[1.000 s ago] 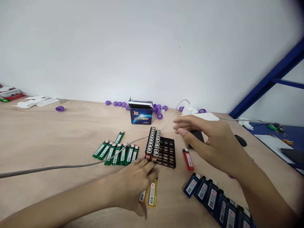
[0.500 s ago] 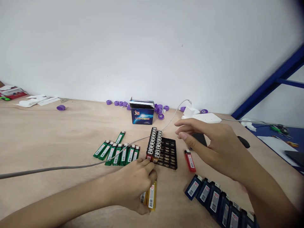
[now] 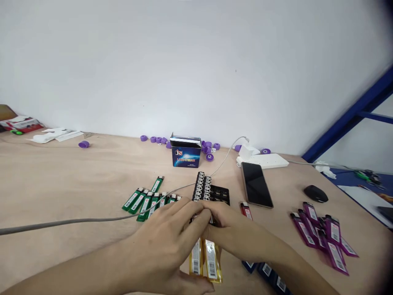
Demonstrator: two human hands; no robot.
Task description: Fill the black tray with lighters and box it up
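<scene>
My left hand [image 3: 173,233] is closed around yellow lighters [image 3: 211,260], with two of them showing upright between thumb and fingers. My right hand [image 3: 229,223] is bent over their upper ends, its fingertips pressed in against the left fingers and partly hidden. Just beyond both hands lies a black tray [image 3: 223,197] with square slots. Two rows of lighters with metal tops [image 3: 203,186] stand in its left part, and the hands cover its near end. A red lighter [image 3: 246,209] rests to the right, partly behind my right wrist.
Green lighters [image 3: 144,207] lie at left, under a grey cable [image 3: 92,220]. Blue lighters [image 3: 273,278] are partly under my right arm; purple lighters [image 3: 333,229] lie at right. Behind are a lighter box [image 3: 186,157], purple caps [image 3: 207,149], a phone [image 3: 257,184], a mouse [image 3: 315,193] and a power strip [image 3: 270,161].
My right hand has come down and left from above the phone to meet my left hand. The left hand has lifted the yellow lighters off the table. The view has shifted slightly.
</scene>
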